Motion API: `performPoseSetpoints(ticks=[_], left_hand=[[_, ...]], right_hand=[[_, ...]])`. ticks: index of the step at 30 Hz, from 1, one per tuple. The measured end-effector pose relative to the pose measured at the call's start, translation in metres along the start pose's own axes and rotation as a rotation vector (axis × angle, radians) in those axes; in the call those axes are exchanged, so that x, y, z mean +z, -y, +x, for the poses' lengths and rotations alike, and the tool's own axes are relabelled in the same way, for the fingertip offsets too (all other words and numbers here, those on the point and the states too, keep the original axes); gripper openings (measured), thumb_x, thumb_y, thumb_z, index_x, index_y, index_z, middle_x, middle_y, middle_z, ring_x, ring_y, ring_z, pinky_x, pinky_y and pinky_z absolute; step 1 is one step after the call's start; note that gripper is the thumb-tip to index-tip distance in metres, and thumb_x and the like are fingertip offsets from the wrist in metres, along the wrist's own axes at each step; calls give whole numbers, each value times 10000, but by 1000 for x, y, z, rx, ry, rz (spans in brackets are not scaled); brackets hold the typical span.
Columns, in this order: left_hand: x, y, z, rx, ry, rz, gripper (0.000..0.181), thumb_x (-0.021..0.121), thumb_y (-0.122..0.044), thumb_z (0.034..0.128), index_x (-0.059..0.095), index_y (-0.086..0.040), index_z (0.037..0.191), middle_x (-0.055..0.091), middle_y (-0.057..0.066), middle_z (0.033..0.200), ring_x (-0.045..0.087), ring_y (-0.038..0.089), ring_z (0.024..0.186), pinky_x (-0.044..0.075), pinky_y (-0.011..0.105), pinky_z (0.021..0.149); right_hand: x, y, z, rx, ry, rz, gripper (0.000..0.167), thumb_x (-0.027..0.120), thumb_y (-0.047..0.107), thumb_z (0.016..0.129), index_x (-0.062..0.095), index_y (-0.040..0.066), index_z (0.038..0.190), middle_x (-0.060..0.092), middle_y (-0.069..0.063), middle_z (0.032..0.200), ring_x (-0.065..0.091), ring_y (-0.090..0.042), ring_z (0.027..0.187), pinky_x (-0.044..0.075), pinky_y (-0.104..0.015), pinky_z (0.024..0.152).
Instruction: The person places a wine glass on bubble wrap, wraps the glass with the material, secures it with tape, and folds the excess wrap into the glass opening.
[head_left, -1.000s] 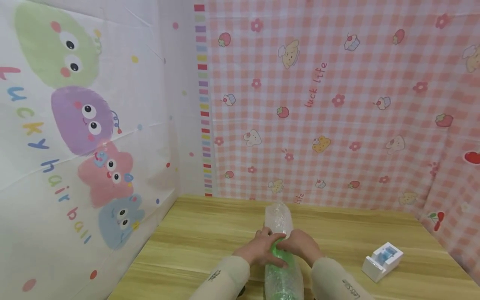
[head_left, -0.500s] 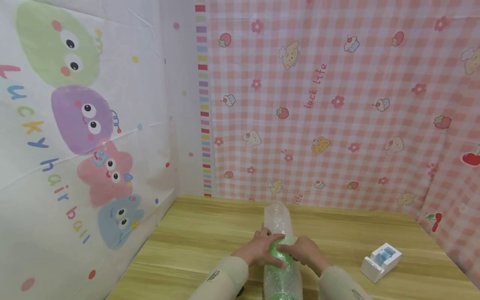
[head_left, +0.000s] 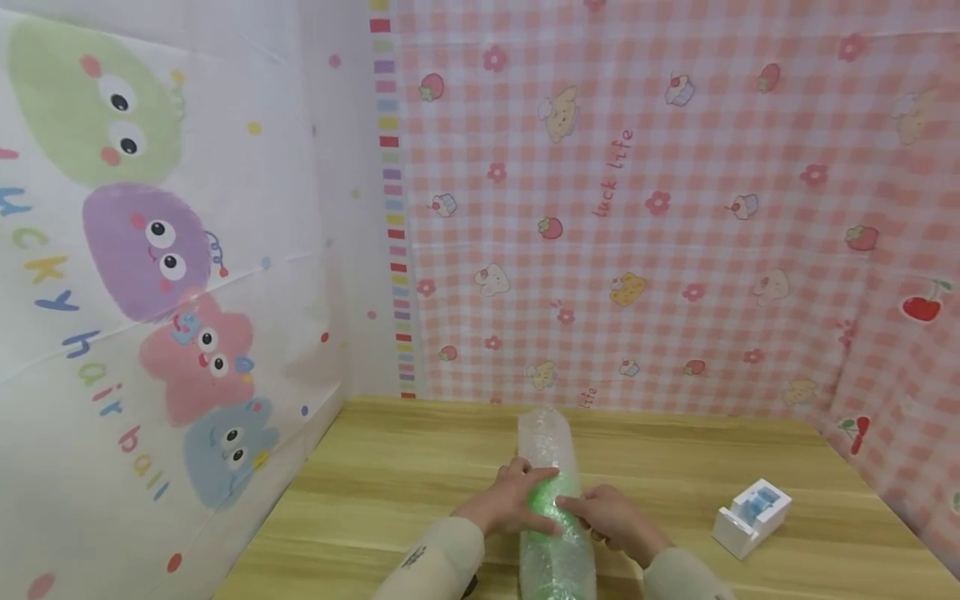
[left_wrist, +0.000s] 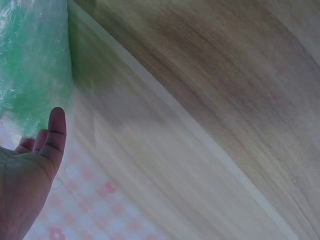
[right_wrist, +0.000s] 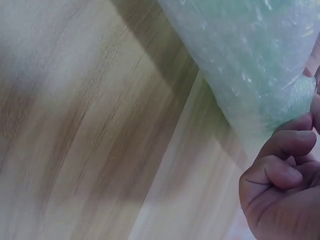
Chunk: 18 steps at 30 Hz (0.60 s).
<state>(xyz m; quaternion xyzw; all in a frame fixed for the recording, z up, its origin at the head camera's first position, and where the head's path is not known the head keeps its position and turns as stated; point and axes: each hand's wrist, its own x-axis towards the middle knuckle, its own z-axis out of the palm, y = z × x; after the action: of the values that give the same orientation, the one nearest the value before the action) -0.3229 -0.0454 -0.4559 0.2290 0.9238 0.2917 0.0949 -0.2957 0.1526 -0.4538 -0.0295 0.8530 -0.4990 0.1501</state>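
Observation:
A long bundle wrapped in clear bubble wrap (head_left: 550, 442) lies lengthwise on the wooden table, its far end flattened and its middle showing green through the plastic. What the green thing inside is, I cannot tell. My left hand (head_left: 508, 502) spans the bundle from the left, thumb and fingers spread round its green middle. On the other side, my right hand (head_left: 617, 518) has its thumb on top of the wrap and its other fingers curled at the side. In the right wrist view those curled fingers (right_wrist: 287, 142) meet the wrap's edge.
A white tape dispenser (head_left: 752, 518) with a blue roll stands on the wooden table (head_left: 360, 483) to the right. A small dark object (head_left: 470, 587) shows partly beside the left sleeve. Printed cloths hang behind (head_left: 660, 250) and at the left (head_left: 247, 208).
My right hand has shifted right and slightly nearer, from the bundle's top towards its side. The left hand keeps its hold. The head view has turned slightly to the right.

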Motion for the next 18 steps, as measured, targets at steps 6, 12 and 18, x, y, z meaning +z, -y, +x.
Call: performPoseSetpoints(ticks=[6, 12, 18], left_hand=[[1, 6, -1, 3, 11, -57, 833, 833, -448, 772, 451, -285, 1493, 395, 31, 1263, 396, 236, 1141, 490, 513, 904], [-1, 10, -2, 6, 25, -77, 623, 663, -383, 920, 446, -302, 1499, 389, 7, 1217, 384, 211, 1090, 485, 490, 861], [-1, 13, -1, -9, -13, -164, 424, 444, -391, 1046, 516, -298, 1453, 402, 1, 1190, 381, 213, 1082, 449, 518, 892]], right_hand=[[7, 4, -2, 31, -64, -22, 461, 659, 423, 931, 495, 144, 602, 394, 52, 543, 274, -85, 484, 207, -208, 435], [11, 8, -2, 57, -102, -36, 443, 664, 398, 928, 504, 139, 605, 413, 43, 551, 307, -92, 487, 227, -214, 443], [12, 10, -2, 57, -123, -39, 437, 664, 368, 930, 510, 118, 606, 410, 36, 551, 321, -97, 495, 229, -213, 445]])
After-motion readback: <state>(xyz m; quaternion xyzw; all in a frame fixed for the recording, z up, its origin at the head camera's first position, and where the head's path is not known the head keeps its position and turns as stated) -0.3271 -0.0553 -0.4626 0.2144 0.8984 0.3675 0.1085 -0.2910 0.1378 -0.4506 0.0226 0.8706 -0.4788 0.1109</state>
